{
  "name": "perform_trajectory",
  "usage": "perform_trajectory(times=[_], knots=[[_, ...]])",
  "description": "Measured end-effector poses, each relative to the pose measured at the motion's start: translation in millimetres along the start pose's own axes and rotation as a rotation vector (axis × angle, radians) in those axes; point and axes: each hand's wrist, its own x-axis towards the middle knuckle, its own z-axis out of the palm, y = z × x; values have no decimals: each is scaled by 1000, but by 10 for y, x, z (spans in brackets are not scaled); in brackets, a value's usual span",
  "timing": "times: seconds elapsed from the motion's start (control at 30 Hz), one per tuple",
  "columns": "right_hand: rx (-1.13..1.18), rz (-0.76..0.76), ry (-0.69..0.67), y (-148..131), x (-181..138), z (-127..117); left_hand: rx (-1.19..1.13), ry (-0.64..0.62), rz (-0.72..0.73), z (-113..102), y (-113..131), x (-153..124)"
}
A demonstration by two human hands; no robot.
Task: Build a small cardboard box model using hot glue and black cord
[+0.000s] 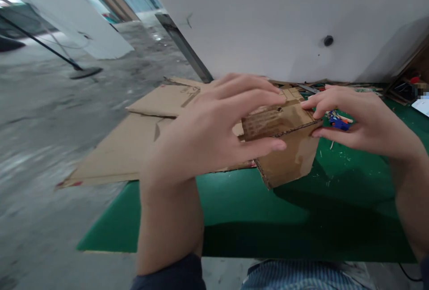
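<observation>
A folded piece of brown cardboard (286, 147) is held up over the green mat (254, 214) between both hands. My left hand (214, 129) grips its left side, fingers over the top and thumb underneath. My right hand (355, 118) pinches its right edge between forefinger and thumb. The piece bends along a crease, with one flap hanging down toward the mat.
Flat cardboard sheets (140, 142) lie on the mat's far left and overhang its edge. Small blue and orange items (338, 121) and tools lie by the white wall (284, 22). Scraps dot the mat. Grey floor and a lamp stand base (85, 72) are at left.
</observation>
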Motion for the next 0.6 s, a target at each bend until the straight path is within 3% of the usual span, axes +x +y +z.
perform_trajectory(times=[0.07, 0.2, 0.4, 0.6], knots=[[22, 6, -7, -25, 10, -7, 66, -66, -34, -3, -23, -1], [26, 34, 13, -73, 31, 0, -39, -100, -142, -25, -27, 15], [-33, -42, 79, -74, 47, 64, -24, -252, -276, -110, 108, 73], [-99, 37, 175, -29, 48, 70, 1, -268, -317, -62, 117, 58]])
